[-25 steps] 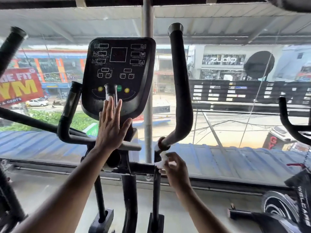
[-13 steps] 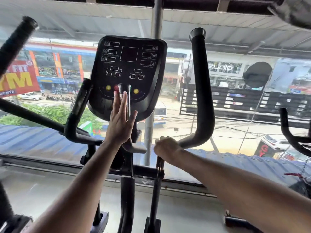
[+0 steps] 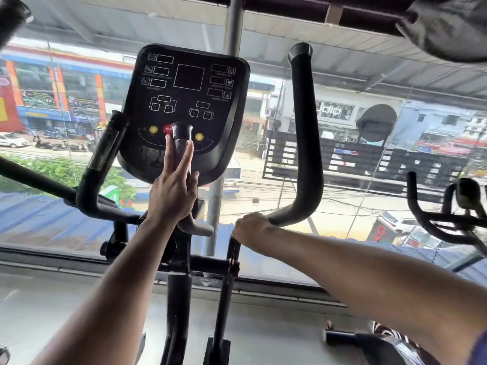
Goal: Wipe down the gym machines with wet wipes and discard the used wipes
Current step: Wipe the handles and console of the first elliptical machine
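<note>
A black elliptical machine stands in front of me, with its console (image 3: 189, 101) at the top centre. My left hand (image 3: 172, 191) lies flat and open against the short upright grip (image 3: 182, 133) in front of the console. My right hand (image 3: 251, 227) is closed around the lower bend of the right handlebar (image 3: 308, 143). The white wet wipe it held a second ago is hidden under the fingers. The left handlebar (image 3: 102, 159) is untouched.
The machine's centre post (image 3: 176, 312) runs down to a grey floor. A large window (image 3: 355, 206) directly behind faces a street. Another machine's black handles (image 3: 448, 214) stand at the right, and a dark machine base (image 3: 382, 343) sits at the bottom right.
My right hand rose from the joint below the right handlebar, where the wipe showed, onto the handlebar's lower bend. My left hand stayed on the centre grip. The view moved closer.
</note>
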`<state>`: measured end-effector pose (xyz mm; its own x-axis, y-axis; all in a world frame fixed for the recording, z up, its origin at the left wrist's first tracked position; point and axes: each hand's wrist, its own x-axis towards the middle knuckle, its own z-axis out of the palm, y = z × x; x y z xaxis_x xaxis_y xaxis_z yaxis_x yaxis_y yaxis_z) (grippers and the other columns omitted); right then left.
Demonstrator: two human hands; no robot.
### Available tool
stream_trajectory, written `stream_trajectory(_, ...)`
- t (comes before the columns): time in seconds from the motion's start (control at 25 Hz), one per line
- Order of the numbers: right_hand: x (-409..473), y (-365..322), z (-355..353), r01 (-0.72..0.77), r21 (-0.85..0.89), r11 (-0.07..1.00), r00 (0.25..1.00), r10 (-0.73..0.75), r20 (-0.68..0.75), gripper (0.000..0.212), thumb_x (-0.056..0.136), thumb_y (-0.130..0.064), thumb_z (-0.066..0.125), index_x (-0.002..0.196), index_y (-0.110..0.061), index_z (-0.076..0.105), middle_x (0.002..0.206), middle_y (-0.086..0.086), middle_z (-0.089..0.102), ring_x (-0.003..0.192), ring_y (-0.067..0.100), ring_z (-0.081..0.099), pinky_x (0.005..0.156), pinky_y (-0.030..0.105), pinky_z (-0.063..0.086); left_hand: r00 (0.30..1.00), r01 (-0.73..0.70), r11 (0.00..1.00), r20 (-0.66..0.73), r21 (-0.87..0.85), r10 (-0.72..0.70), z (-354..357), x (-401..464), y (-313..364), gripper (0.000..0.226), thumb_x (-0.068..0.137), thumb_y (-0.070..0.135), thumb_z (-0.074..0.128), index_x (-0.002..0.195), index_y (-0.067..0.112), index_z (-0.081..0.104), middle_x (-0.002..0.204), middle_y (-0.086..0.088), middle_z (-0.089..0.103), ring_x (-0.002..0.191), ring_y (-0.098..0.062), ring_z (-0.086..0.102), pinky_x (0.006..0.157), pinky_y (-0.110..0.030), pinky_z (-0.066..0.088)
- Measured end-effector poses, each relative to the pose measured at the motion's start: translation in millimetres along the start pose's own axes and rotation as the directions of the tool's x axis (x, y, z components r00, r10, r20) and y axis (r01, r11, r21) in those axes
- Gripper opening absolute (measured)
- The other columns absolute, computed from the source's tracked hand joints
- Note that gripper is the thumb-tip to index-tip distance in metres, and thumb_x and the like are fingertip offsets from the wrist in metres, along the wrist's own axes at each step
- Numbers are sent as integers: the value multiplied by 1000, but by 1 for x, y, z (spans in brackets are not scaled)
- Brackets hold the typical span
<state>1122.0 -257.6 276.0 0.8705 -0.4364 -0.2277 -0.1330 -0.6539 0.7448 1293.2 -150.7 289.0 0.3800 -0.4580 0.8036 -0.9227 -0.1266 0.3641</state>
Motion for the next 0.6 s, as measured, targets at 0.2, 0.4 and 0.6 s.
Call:
stream_trajectory(0.2,-64,21,-32,16,6,1000,998,-16,-66,21,98,-6,59,116,-15,66,119,0,64,106,27,64,67,36,44,1000,13,1000,-4,-11,-13,0,-3,1,72,105,24,53,166,34,15,174,-1,-11,117,-49,64,67,-48,60)
stream_trajectory(0.4,-108,24,-39,-11,-147,989,986,-14,-168,18,97,-1,54,95,-18,58,112,2,64,99,28,66,76,38,51,1000,-4,999,-1,-40,4,3,-3,2,71,106,17,51,166,29,16,174,-4,-10,130,-49,55,59,-47,59)
stream_trajectory(0.6,-41,-9,-3,-102,-187,977,989,80,-121,32,103,-12,54,135,-9,59,135,12,61,120,40,61,97,58,48,1000,-7,999,2,-35,7,4,-4,2,70,106,16,50,166,28,17,174,-6,-8,133,-51,52,61,-52,61)
